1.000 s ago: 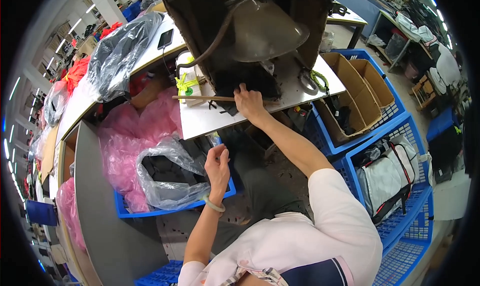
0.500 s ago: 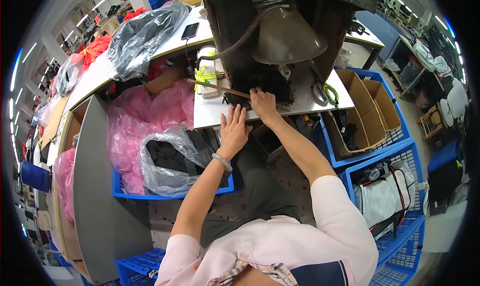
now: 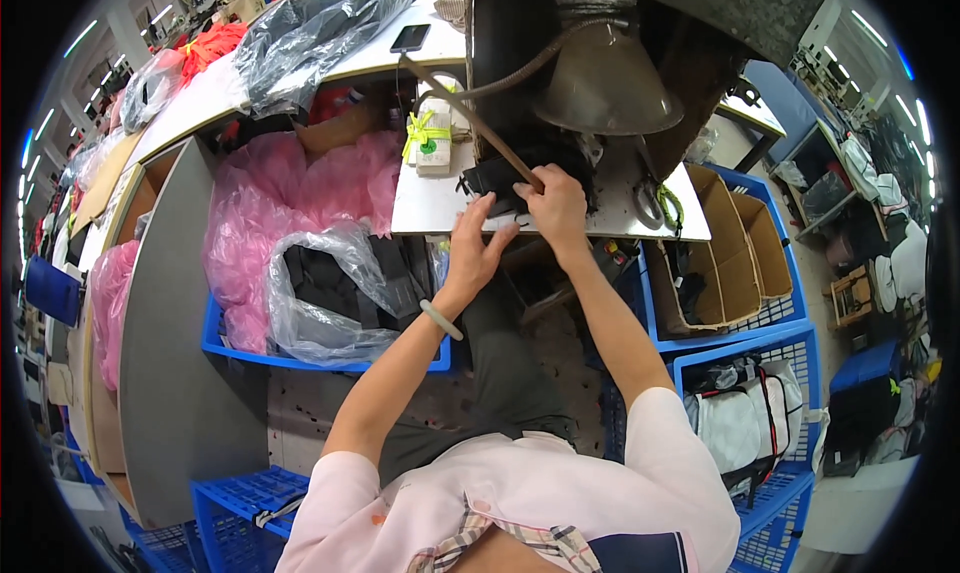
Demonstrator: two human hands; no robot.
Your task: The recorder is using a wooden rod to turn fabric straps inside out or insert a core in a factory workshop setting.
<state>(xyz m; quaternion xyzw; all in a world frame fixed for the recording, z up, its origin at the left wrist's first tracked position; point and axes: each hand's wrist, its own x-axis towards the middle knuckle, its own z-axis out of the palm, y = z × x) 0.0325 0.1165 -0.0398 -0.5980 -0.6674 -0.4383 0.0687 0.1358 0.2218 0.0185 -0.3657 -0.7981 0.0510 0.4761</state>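
Here we are positioning a black fabric piece (image 3: 500, 181) on the white worktable (image 3: 430, 201), under the metal funnel hood (image 3: 603, 83). Our right hand (image 3: 553, 205) lies on the piece, fingers curled over its edge beside a thin wooden stick (image 3: 470, 121); whether it pinches the stick, we cannot tell. Our left hand (image 3: 473, 253) reaches in, fingers spread wide, touching the table edge. Next, we judge, both hands must flatten the piece.

Pretty bright and even overall, lit by ceiling strip lights (image 3: 80, 38) that show up near the rim. Strong fisheye bend at the edges, with black corners. Glare on the clear plastic bag (image 3: 310, 18); deep shadow under the metal hood (image 3: 605, 88). Centre stays sharp.
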